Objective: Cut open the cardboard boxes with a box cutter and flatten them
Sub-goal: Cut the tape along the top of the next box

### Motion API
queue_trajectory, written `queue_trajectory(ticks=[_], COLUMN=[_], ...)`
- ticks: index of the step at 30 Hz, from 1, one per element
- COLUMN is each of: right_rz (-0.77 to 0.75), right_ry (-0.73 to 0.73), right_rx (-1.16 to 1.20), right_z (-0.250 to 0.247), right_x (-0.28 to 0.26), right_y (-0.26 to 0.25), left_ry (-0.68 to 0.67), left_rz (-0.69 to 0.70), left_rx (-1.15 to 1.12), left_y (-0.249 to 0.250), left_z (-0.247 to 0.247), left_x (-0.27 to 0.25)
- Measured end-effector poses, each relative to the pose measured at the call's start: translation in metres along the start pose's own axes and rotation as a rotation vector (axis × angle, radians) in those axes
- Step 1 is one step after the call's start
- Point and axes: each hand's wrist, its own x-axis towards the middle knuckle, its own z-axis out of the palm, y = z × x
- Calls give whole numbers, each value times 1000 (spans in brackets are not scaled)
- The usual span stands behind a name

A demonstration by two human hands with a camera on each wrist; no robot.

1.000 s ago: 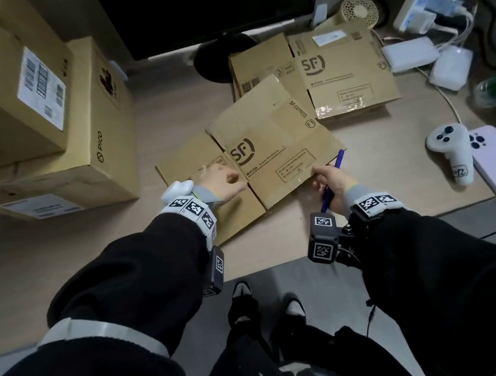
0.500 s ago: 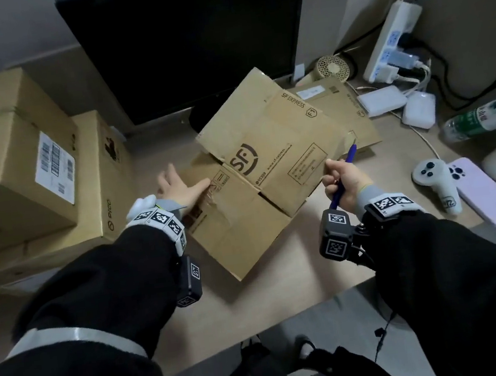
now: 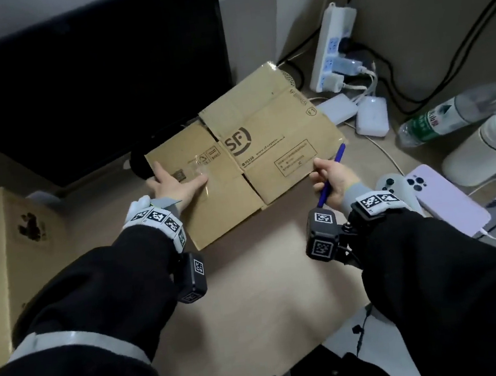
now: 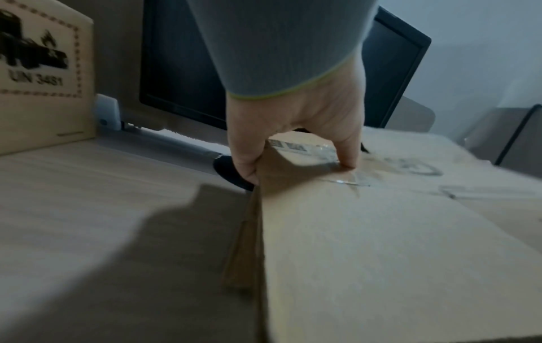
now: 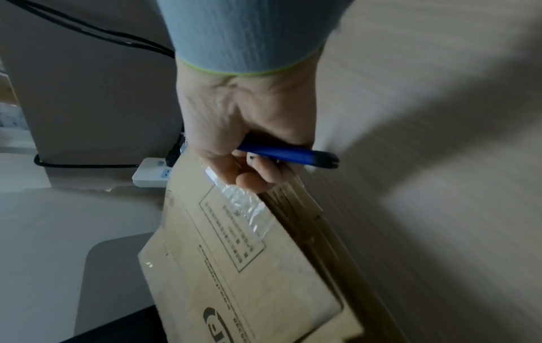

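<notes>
A: Start at the fingers. What are they doing?

B: The left hand (image 3: pixel 174 186) has its thumb on top of the flattened box (image 3: pixel 269 141) and the other fingers spread at its 9 o'clock edge; the left wrist view shows the edge sitting in the fork between thumb and fingers, so it grips the cardboard rather than only resting on it. The right hand (image 3: pixel 331 179) is curled round the blue box cutter (image 3: pixel 332 174), and in the right wrist view its fingertips (image 5: pixel 249 183) also pinch the box's 4 o'clock corner, just beside a strip of clear tape (image 5: pixel 243 202).

A: What has changed?

B: A second ago the box lay flat near the desk edge, with the flattened pile at 1 o'clock from it. Half a second ago it was lifted and tilted. Now it has been carried toward 12 o'clock and sits in front of the monitor (image 3: pixel 88 91), covering where that pile was.

A: Meaning?

B: I judge this box cut and collapsed, and now being stacked with the finished ones. The pile itself is hidden beneath it, so I cannot tell whether it has landed.

A: And further out?

B: Uncut boxes (image 3: pixel 13 248) stand at 9 o'clock, so work probably remains. At 3 o'clock lie a controller (image 3: pixel 393 184) and a phone (image 3: pixel 448 200), well apart from the cardboard.
</notes>
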Motion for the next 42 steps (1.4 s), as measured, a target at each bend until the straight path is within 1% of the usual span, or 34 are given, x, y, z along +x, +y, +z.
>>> queue_trajectory(ticks=[2, 5, 7, 8, 10, 11, 12, 13, 14, 15, 16, 17, 20, 22, 23, 25, 27, 33, 38, 40, 42], right_rz=[1, 107, 107, 75, -15, -65, -143, -246, -346, -441, -505, -536, -520, -480, -459, -430, -423, -425, -457, -512, -591], right_ry=[19, -17, 43, 101, 224, 316, 413, 465, 462, 415, 334, 240, -18, -149, -188, -205, -209, -228, -213, -195, -202], right_rx=[-220, -678, -928, -1001, -1013, -1023, -1053, -1108, -1162, -1217, -1271, -1340, -1564, -1620, -1629, -1619, -1604, -1653, -1706, -1707, -1677], right_z=[0, 3, 0, -1, -1, 1, 2, 7, 15, 25, 35, 47, 70, 77, 79, 76, 77, 76, 83, 92, 105], right_x=[15, 28, 35, 42, 52, 54, 54, 51, 53, 52, 54, 53, 51, 52, 54, 59, 63, 64, 53, 47, 36], right_y=[-9, -15, -16, -21, -28, -33, -37, -42, -43, -44, -42, -40, -33, -26, -21, -16, -12, -11, -12, -14, -13], left_ry=[49, 93, 108, 114, 109, 99, 80, 63, 52, 43, 37, 32, 16, -18, -46, -101, -120, -128, -192, -149, -66], left_rz=[25, 61, 68, 62, 45, 35, 27, 14, -2, -13, -23, -24, -14, -16, -24, -28, -47, -26, -6, 4, 19], left_rx=[18, 67, 107, 125, 169, 194, 223, 250, 266, 267, 252, 229, 169, 186, 214, 287, 328, 345, 343, 325, 268], left_y=[12, 17, 14, 13, 9, 6, 5, 2, -1, -4, -7, -10, -12, -14, -17, -18, -20, -23, -29, -26, -23], left_z=[5, 14, 20, 26, 36, 41, 44, 47, 50, 52, 55, 57, 58, 58, 58, 59, 58, 59, 48, 35, 15], left_x=[13, 30, 38, 42, 46, 47, 47, 47, 48, 49, 49, 49, 50, 52, 53, 53, 53, 50, 43, 41, 38])
